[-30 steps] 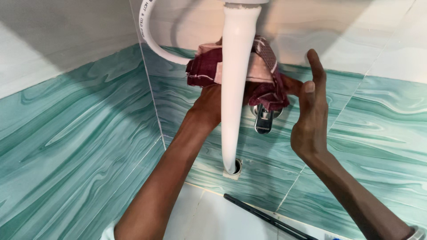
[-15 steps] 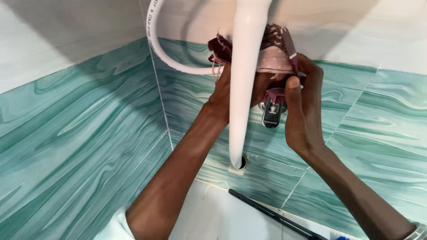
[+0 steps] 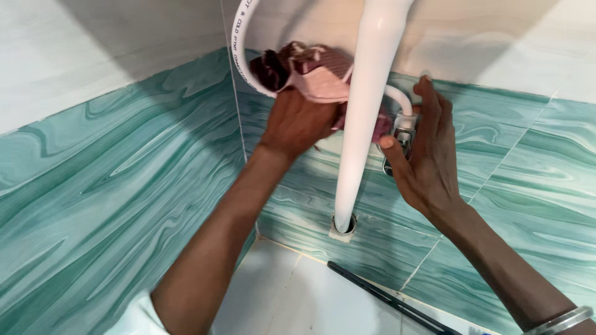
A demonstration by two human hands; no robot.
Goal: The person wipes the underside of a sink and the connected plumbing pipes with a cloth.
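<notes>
Firstly, on the far left the wall is covered with teal marbled tiles below and white ones above, and they meet the far wall in a corner. Near that corner a white flexible hose curves down from above and goes behind the cloth. The left hand is closed around a maroon and pink cloth, with the fingers bunched into the fabric, and it presses the cloth against the far wall just left of the white drain pipe. The cloth looks soft, light and easy to crumple; I judge it will fold to any shape, so it is best taken as a wad in the whole palm, as now, because a loose corner would only hang down. If it is wet it may slip a little on the smooth tile.

The drain pipe comes down in the middle, in front of both hands, and enters a hole in the wall close to the floor. It looks stiff and smooth.

To the right of the pipe, the right hand is half open: the fingers rest on top of a chrome angle valve and the thumb comes from its left side, but I cannot tell if it really pinches the valve. The metal looks hard and slippery. A metal bangle sits on this wrist. On the near white floor lies a dark thin rod-like tool.
</notes>
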